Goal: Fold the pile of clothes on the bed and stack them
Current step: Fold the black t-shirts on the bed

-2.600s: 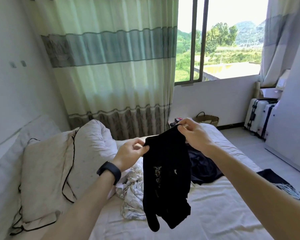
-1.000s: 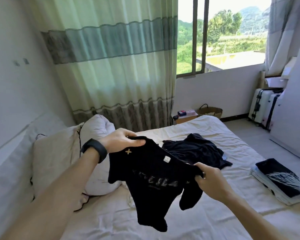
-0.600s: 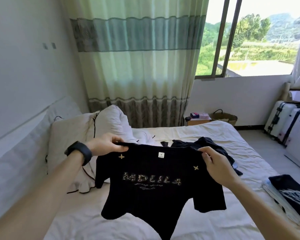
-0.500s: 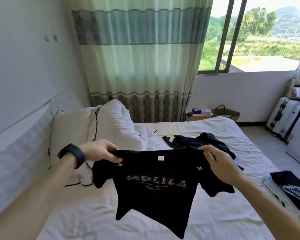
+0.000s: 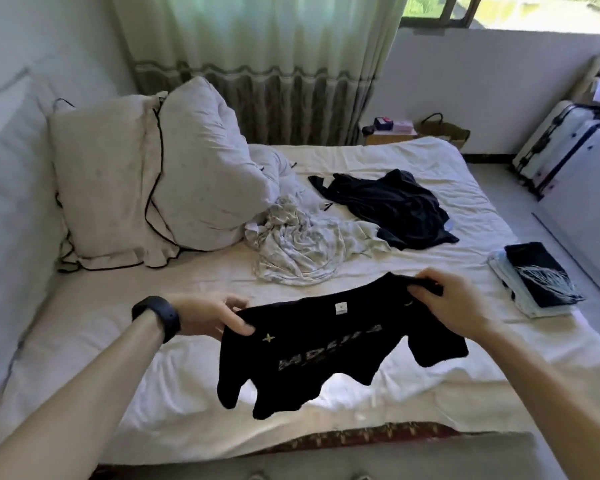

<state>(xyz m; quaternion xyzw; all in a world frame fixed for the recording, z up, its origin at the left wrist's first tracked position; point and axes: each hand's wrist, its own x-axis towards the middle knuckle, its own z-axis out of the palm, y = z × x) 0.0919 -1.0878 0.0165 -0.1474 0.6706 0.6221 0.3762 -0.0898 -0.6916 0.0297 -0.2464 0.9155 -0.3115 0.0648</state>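
Head view: 2 hands hold a black short-sleeved T-shirt [image 5: 326, 358] spread above the white-sheeted bed [image 5: 101, 306].
The left hand [image 5: 208, 318], above a black wristband [image 5: 160, 317], pinches 1 shoulder between thumb and fingers; the right hand [image 5: 447, 306] grips the other shoulder with curled fingers. The shirt hangs over the bed's near part, print and neck label facing the camera. Beyond it lie a crumpled white patterned garment [image 5: 298, 251] and a loose dark garment [image 5: 388, 206], touching. A folded stack topped by a black printed piece [image 5: 534, 278] sits at the bed's right edge.
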